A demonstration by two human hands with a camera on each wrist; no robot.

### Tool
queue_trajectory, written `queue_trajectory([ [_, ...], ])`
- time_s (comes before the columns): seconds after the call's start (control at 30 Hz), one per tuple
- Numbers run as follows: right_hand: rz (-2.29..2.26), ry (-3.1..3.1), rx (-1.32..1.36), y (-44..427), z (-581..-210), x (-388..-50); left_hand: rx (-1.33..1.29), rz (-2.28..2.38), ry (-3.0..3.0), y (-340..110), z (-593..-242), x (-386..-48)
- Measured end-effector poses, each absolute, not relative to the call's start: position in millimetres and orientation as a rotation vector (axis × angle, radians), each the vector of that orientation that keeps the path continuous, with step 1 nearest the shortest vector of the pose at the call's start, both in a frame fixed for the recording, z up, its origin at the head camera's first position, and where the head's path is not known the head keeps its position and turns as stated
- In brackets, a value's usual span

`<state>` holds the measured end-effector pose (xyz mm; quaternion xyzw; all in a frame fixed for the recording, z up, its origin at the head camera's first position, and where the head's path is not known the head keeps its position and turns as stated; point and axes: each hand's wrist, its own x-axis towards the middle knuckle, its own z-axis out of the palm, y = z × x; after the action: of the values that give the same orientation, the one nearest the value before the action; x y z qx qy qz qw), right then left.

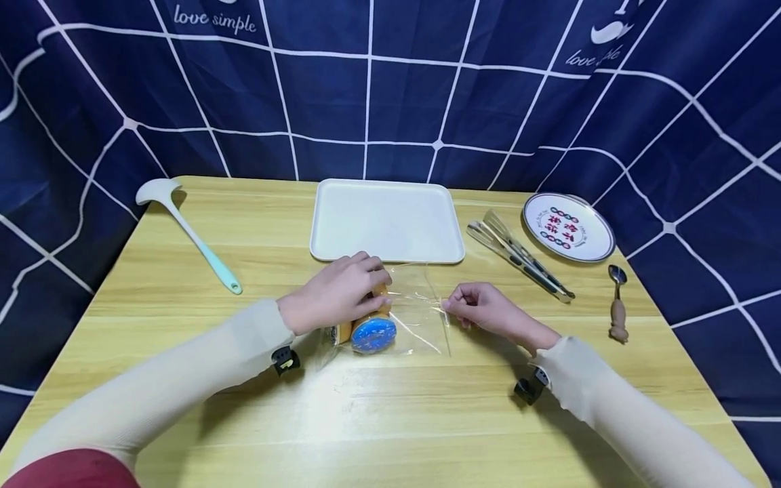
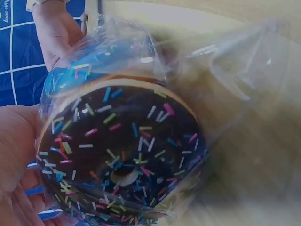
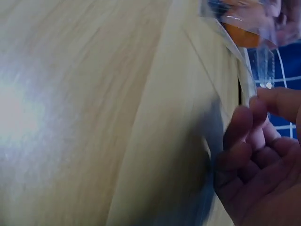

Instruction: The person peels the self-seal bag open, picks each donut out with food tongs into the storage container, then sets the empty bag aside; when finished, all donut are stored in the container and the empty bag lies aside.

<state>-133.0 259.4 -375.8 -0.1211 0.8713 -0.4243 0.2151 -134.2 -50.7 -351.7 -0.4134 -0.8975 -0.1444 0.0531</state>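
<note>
Doughnuts (image 2: 94, 127): dark brown, blue, sprinkled | clear bag (image 1: 421, 322) | left fingers (image 1: 378, 278) gripping doughnuts | right fingers (image 1: 462, 310) pinching bag edge

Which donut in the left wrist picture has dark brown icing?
The front donut, the big one with its hole showing. Its icing is dark brown, while the blue donut is partly hidden behind it.

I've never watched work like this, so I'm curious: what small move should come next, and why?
Perhaps the right grip should gently draw the edge of the clear plastic bag taut: it seems to pinch that edge, the left grip holds the bagged iced donuts, and the bag between them looks creased.
</note>
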Motion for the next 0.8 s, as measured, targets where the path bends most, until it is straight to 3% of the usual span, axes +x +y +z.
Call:
queue_trajectory([
  [0.37, -0.837, 2.763, -0.967, 246.5, -379.8, -129.5, -1.226, -0.601, -2.729, -50.5, -354.3, -131.6],
  [0.8, -0.368, 2.701, -1.093, 245.3, -381.8, -129.6, -1.197, -0.663, -2.665, -47.1, -356.4, -130.4],
])
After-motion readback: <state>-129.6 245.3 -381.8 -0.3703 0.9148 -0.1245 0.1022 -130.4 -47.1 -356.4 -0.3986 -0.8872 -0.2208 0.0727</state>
